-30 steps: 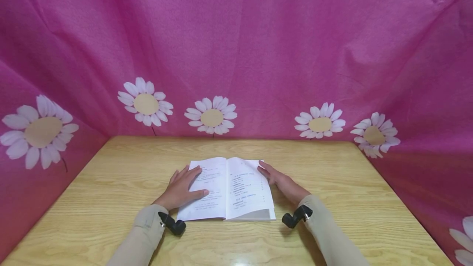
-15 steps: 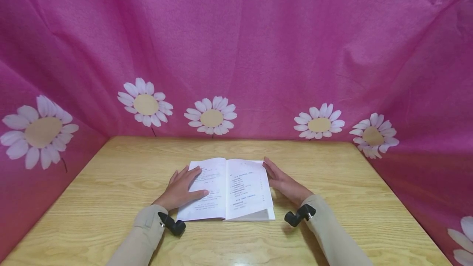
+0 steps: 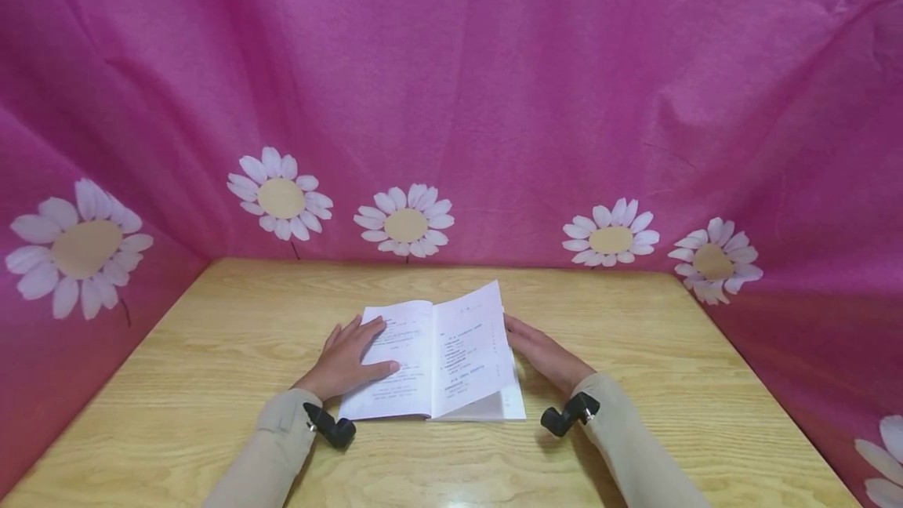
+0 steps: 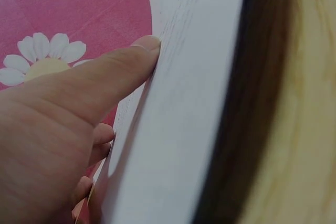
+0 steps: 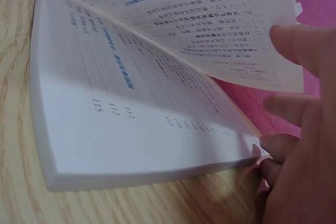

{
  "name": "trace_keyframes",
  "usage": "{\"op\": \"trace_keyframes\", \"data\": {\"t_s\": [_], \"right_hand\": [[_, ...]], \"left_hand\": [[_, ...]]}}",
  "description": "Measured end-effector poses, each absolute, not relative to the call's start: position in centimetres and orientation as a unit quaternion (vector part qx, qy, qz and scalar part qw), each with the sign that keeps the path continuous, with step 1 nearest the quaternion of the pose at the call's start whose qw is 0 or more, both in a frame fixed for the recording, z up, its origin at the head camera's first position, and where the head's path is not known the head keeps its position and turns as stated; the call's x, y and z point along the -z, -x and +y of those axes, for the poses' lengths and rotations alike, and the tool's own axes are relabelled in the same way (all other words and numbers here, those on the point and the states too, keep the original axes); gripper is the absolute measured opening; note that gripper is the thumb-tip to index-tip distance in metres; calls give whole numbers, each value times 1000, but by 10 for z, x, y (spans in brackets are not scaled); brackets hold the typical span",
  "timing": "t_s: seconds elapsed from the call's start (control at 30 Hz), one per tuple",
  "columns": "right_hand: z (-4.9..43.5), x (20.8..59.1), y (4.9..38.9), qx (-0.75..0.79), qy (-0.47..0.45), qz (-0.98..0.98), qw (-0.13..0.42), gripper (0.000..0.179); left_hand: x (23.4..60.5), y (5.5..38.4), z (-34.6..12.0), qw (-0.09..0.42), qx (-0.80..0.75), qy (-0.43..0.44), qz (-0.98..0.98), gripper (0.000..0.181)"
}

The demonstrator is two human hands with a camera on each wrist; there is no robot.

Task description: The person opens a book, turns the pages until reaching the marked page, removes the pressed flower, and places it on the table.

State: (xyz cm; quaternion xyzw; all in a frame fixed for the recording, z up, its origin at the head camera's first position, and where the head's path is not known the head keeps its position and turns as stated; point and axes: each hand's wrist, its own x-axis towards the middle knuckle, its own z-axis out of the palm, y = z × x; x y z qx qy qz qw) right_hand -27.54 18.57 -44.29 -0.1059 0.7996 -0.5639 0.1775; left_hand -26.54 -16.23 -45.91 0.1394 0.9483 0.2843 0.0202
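A book [image 3: 402,402] lies spread on the table with printed pages showing. My left hand [image 3: 346,363] rests on its left page, fingers straight and spread; in the left wrist view the thumb [image 4: 126,66] lies on the paper. One right-hand leaf [image 3: 469,351] is lifted at its far outer corner, baring the page beneath. My right hand [image 3: 543,347] is at the book's right edge, partly hidden behind that leaf. In the right wrist view its thumb [image 5: 296,45] touches the underside of the raised leaf, while the other fingers reach the book's far corner, apart from the thumb.
The light wooden table [image 3: 600,304] extends around the book. A pink curtain [image 3: 494,100] with white daisies hangs behind the table and along both sides. A black camera mount [image 3: 330,426] sits on the left wrist, and another mount [image 3: 567,414] on the right.
The right hand slid a little outward off the page, then shifted slightly back at the book's edge. The right leaf's far corner has risen. The left hand has stayed in place.
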Motion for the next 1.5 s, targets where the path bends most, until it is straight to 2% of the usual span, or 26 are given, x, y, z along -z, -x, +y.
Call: {"op": "trace_keyframes", "data": {"t_s": [0.1, 0.47, 0.73, 1.1, 1.37, 1.5], "right_hand": [[184, 442, 276, 563, 106, 801, 176, 62], [167, 433, 267, 468, 181, 858, 112, 55], [143, 424, 262, 390, 288, 873, 61, 58], [112, 423, 256, 361, 276, 887, 82, 69], [99, 429, 254, 365, 265, 885, 118, 72], [94, 430, 253, 368, 254, 885, 132, 73]], "left_hand": [[459, 266, -163, 20, -283, -138, 949, 87], [460, 265, -163, 21, -291, -142, 946, 88], [460, 267, -164, 20, -295, -147, 944, 87], [458, 266, -167, 22, -310, -148, 939, 83], [459, 269, -169, 21, -346, -143, 927, 53], [456, 271, -168, 44, -418, -94, 903, 61]]}}
